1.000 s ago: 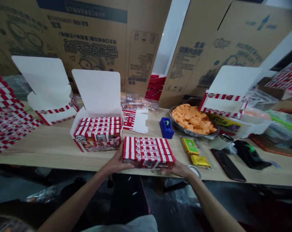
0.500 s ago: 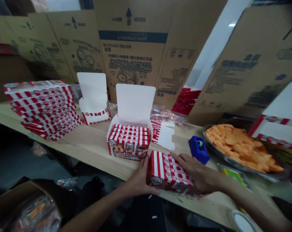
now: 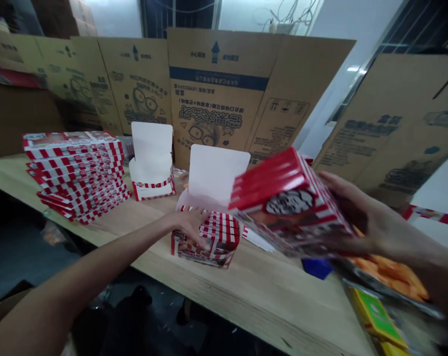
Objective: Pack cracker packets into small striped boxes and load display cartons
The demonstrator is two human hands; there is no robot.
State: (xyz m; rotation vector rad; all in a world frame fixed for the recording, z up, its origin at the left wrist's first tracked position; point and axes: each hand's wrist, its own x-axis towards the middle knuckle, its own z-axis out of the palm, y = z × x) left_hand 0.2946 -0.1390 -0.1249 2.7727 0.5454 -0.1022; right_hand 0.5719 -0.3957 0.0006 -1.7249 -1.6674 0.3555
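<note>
My right hand (image 3: 361, 217) grips a block of small red-and-white striped boxes (image 3: 294, 202) from its right side. The block is tilted and lifted above the table, blurred by motion. My left hand (image 3: 192, 226) lies with fingers spread over the open display box (image 3: 205, 254), touching the striped packs (image 3: 224, 228) inside it. That display box stands on the table with its white lid (image 3: 218, 170) raised. Behind the lifted block, some flat white card (image 3: 259, 240) is partly hidden.
An open white box (image 3: 152, 163) and a leaning stack of flattened striped cartons (image 3: 77, 173) stand left. Right are a blue tape dispenser (image 3: 316, 268), a metal tray (image 3: 431, 310) of orange pieces (image 3: 398, 277) and a yellow-green packet (image 3: 380, 316). Cardboard cartons (image 3: 216, 99) line the back.
The block has risen from the table edge in my right hand. My left hand has left it and moved left onto the open display box. The camera view has tilted up.
</note>
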